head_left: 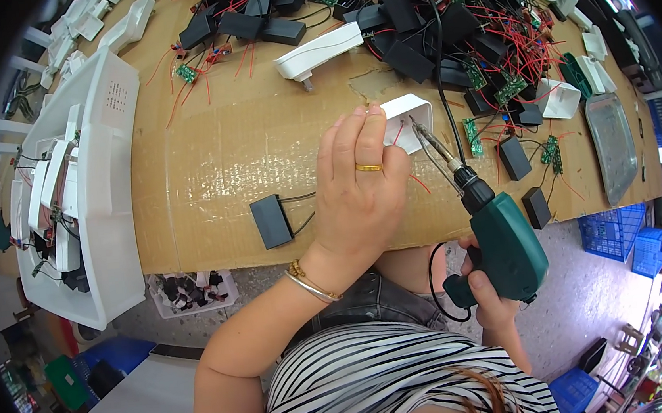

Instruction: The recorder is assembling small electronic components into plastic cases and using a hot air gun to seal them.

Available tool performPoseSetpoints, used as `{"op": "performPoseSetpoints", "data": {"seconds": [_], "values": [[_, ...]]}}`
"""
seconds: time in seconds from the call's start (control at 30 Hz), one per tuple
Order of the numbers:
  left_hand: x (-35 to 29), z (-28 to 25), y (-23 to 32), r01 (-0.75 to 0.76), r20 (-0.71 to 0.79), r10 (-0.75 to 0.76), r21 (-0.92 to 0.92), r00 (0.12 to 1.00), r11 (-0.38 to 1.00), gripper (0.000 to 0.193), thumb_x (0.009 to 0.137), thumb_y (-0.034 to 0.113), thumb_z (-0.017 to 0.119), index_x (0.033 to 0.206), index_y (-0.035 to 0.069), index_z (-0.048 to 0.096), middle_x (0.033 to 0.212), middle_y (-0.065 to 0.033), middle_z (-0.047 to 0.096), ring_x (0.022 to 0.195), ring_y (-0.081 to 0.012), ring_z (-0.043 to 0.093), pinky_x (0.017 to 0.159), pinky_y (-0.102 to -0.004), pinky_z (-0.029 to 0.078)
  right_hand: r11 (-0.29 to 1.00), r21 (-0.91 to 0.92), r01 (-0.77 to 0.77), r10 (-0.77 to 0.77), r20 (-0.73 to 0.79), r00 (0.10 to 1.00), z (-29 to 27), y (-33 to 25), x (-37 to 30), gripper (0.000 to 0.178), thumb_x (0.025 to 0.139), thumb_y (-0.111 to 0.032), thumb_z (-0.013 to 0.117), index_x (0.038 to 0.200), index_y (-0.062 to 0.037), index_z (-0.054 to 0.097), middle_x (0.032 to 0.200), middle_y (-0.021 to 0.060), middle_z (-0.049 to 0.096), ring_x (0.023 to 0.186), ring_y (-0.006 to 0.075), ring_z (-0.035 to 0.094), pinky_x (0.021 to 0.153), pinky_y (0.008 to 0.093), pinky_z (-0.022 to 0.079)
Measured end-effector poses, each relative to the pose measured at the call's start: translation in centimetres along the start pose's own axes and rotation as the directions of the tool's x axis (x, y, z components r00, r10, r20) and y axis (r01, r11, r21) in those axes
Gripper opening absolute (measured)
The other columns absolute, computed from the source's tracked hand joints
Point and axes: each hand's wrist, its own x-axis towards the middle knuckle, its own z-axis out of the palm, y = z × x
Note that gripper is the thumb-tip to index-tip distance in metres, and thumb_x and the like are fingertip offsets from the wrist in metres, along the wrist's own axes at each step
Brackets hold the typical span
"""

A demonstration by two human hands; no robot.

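My left hand (361, 184) is closed on a small white plastic casing (411, 109), holding it on the cardboard with the open side turned to the right. A thin red wire shows inside the casing. My right hand (490, 303) grips the handle of a green soldering gun (512, 246). Its metal tip reaches into the casing's opening; whether it touches anything inside I cannot tell. Below my left wrist's side of the table lies a black box (271, 222) with two black leads, which run under my left hand.
Black boxes (400, 13), green circuit boards (509, 90) and red wires heap at the far right. A long white casing (320, 51) lies before them. At left stands a white bin (110, 108) of white parts. A clear tray (610, 140) lies right, on the cardboard (206, 155).
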Motion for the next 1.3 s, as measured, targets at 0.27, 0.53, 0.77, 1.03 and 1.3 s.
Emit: {"op": "performPoseSetpoints", "data": {"seconds": [0.27,0.53,0.77,1.03,1.3], "values": [[0.3,-1.2,-0.1,0.071,0.045,-0.064,-0.165,0.997,0.984,0.015,0.067,0.008,0.065,0.077,0.003,0.055,0.122,-0.0159,0.044,0.109,-0.0359,0.043,0.089,-0.0433,0.039,1.000,0.005,0.004,-0.005,0.069,0.998,-0.2,0.1,0.1,0.048,0.074,-0.021,0.062,0.114,0.0032,0.048,0.102,0.0124,0.055,0.071,0.0113,0.049,0.064,0.0245,0.040],[0.6,-2.8,-0.5,-0.141,0.250,0.185,-0.186,0.950,0.972,0.014,0.065,0.012,0.067,0.072,0.005,0.057,0.119,-0.0098,0.050,0.118,-0.0341,0.038,0.095,-0.0498,0.035,1.000,0.005,0.018,-0.019,0.097,0.995,-0.6,0.1,0.2,0.046,0.075,-0.019,0.062,0.113,0.0030,0.048,0.102,0.0112,0.055,0.071,0.0109,0.049,0.065,0.0242,0.040],[0.9,-1.3,-0.6,-0.100,0.083,0.132,-0.307,0.988,0.947,0.017,0.065,0.011,0.069,0.076,0.004,0.059,0.111,-0.0102,0.054,0.112,-0.0317,0.047,0.091,-0.0486,0.039,0.998,-0.035,0.045,-0.041,0.115,0.993,-0.7,0.2,0.2,0.043,0.076,-0.017,0.060,0.113,0.0025,0.048,0.101,0.0100,0.055,0.072,0.0109,0.049,0.065,0.0246,0.041],[1.8,-0.5,0.8,0.160,0.044,-0.154,-0.226,0.987,0.961,0.010,0.070,0.002,0.064,0.070,0.001,0.054,0.093,-0.0118,0.051,0.092,-0.0303,0.053,0.080,-0.0394,0.042,0.991,-0.122,0.055,-0.047,0.067,0.997,-0.6,0.3,0.2,0.041,0.076,-0.013,0.059,0.112,0.0021,0.047,0.101,0.0089,0.054,0.073,0.0107,0.048,0.066,0.0248,0.040],[1.4,0.1,-0.1,0.088,-0.068,-0.112,-0.285,0.991,0.954,0.011,0.071,0.007,0.066,0.078,0.004,0.059,0.088,-0.0094,0.056,0.095,-0.0290,0.053,0.080,-0.0372,0.041,0.995,-0.076,0.063,-0.055,0.104,0.993,-0.7,0.7,0.2,0.040,0.076,-0.010,0.058,0.113,0.0018,0.047,0.102,0.0086,0.054,0.074,0.0104,0.047,0.068,0.0251,0.040]]}}
